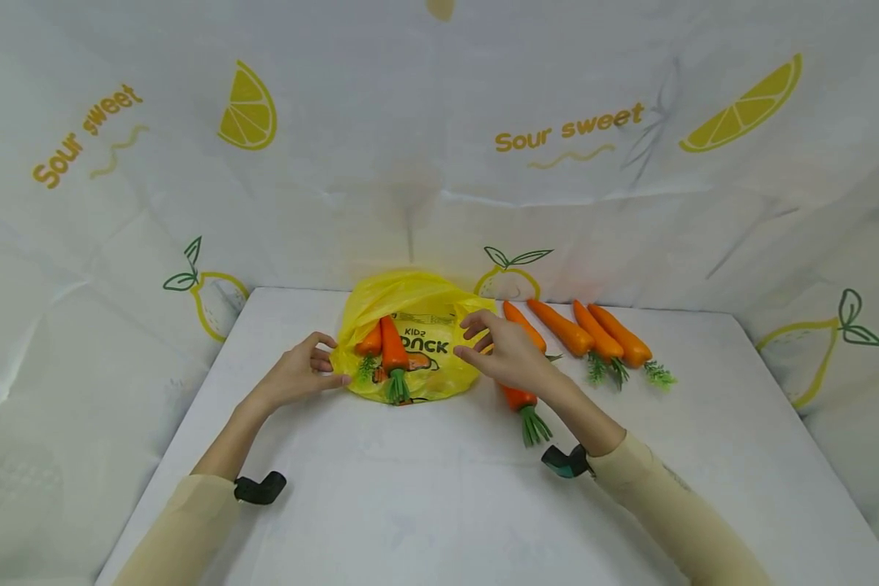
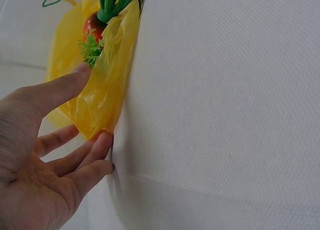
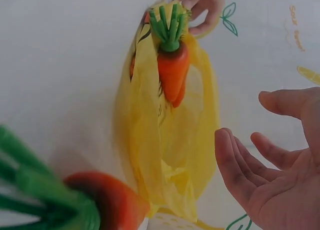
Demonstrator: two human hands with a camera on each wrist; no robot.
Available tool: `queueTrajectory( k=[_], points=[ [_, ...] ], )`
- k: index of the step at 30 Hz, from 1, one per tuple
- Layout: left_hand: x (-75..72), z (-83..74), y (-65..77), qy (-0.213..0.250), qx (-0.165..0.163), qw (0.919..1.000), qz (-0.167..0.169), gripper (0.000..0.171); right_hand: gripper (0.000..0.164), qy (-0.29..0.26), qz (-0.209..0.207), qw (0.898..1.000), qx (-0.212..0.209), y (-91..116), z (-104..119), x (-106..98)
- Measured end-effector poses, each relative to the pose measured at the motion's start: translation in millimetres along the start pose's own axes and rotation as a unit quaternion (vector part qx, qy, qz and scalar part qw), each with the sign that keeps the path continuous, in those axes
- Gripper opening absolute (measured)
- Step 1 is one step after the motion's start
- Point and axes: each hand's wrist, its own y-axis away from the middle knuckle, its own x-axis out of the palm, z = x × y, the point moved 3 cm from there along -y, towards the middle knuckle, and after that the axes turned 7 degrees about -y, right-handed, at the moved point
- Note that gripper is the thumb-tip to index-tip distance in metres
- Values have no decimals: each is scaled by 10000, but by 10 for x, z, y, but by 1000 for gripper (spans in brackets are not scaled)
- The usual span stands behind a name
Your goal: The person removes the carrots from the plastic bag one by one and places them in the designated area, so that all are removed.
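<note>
A yellow plastic bag (image 1: pixel 391 289) with printed letters lies on the table, its mouth facing me. Two toy carrots with green tops are in its left part, one upright in view (image 1: pixel 393 346) and one behind it (image 1: pixel 370 342). My left hand (image 1: pixel 296 376) is at the bag's left edge; in the left wrist view its fingertips touch the yellow film (image 2: pixel 97 105), thumb apart from the fingers. Beside the bag's right edge is my right hand (image 1: pixel 509 352), fingers loosely bent. The right wrist view shows nothing in that hand (image 3: pixel 280 175).
A carrot (image 1: pixel 518 397) lies below my right hand, partly hidden by it; another (image 1: pixel 525 327) lies just behind that hand. Several more carrots (image 1: pixel 608 334) lie side by side farther right. A white cloth with lemon prints (image 1: pixel 410 163) hangs behind the table (image 1: pixel 381 505).
</note>
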Motion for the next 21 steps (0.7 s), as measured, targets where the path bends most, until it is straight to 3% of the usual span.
queueTrajectory(
  k=[12, 21],
  points=[
    [3, 5, 16, -38, -72, 10000, 1, 68, 48, -684, 577, 9960, 22, -322, 80, 366],
    [-1, -11, 4, -89, -32, 10000, -32, 67, 51, -816, 828, 9932, 107, -486, 130, 631]
  ],
)
